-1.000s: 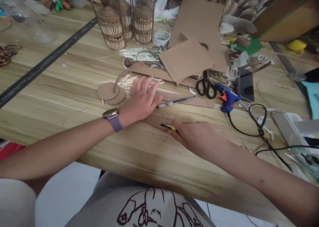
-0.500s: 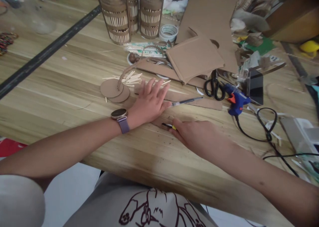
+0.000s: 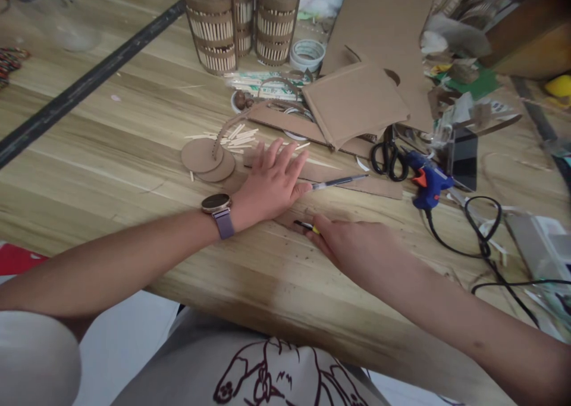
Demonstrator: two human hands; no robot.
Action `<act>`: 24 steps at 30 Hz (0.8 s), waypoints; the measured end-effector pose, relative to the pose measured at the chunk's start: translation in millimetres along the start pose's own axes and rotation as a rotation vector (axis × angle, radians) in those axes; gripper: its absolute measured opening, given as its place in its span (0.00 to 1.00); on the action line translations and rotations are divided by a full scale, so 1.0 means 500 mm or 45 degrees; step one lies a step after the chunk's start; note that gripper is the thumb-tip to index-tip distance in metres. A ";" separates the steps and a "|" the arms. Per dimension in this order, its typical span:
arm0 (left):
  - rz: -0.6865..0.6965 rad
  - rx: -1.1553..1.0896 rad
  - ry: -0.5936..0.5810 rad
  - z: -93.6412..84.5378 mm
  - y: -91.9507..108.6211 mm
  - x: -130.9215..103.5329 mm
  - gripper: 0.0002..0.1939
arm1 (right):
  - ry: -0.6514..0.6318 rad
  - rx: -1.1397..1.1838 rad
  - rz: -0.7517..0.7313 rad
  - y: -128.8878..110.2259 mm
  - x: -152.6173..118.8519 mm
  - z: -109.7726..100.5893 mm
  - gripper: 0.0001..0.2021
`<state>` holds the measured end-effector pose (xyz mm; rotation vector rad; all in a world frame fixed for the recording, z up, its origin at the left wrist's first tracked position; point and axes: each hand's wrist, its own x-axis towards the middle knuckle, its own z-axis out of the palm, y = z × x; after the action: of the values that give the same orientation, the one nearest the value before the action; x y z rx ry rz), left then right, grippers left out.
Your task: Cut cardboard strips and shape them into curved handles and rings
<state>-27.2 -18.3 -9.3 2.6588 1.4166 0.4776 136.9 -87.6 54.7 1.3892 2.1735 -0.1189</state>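
Observation:
My left hand (image 3: 273,183) lies flat with fingers spread, pressing on a cardboard strip (image 3: 375,186) whose right part shows beyond it. A pen (image 3: 341,182) lies on that strip by the thumb. In my closed right hand (image 3: 357,242) is a utility knife (image 3: 307,226) with a black tip and a bit of yellow; the rest is hidden in the grip. Its tip meets a narrow brown cardboard piece (image 3: 288,219) that runs out from under my left palm. Two cardboard discs (image 3: 200,155) and loose matchsticks (image 3: 241,137) lie left of my left hand.
Black scissors (image 3: 389,159) and a blue glue gun (image 3: 429,183) with its cord lie at right, near a phone (image 3: 464,156). Behind stand matchstick-and-cardboard models (image 3: 276,22), tape rolls (image 3: 307,55) and cardboard sheets (image 3: 357,106). A black strip (image 3: 89,79) crosses the table.
The view has shifted slightly. My left hand stays flat on the cardboard, and my right hand with the utility knife has moved very slightly to the right and toward me.

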 end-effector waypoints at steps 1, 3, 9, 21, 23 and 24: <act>0.005 -0.004 0.011 0.001 -0.001 0.000 0.31 | -0.001 -0.007 -0.001 0.001 0.000 0.000 0.18; 0.015 -0.018 0.035 0.003 -0.002 -0.001 0.31 | 0.000 -0.009 -0.011 0.001 -0.001 0.000 0.18; 0.015 -0.033 0.050 0.005 -0.003 -0.002 0.30 | -0.030 -0.007 -0.018 -0.006 0.002 -0.015 0.13; -0.001 -0.030 0.025 0.005 -0.007 -0.002 0.31 | 0.054 -0.215 -0.222 0.006 0.006 -0.005 0.18; -0.016 -0.022 -0.009 0.005 -0.009 -0.001 0.31 | 0.029 -0.194 -0.217 0.013 0.000 0.001 0.18; -0.018 -0.017 -0.031 0.005 -0.009 0.000 0.32 | 0.040 -0.168 -0.200 0.018 -0.006 0.005 0.18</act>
<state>-30.1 -15.5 -12.6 2.6329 1.4200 0.4501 146.4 -86.7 55.7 1.1546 2.2713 -0.0114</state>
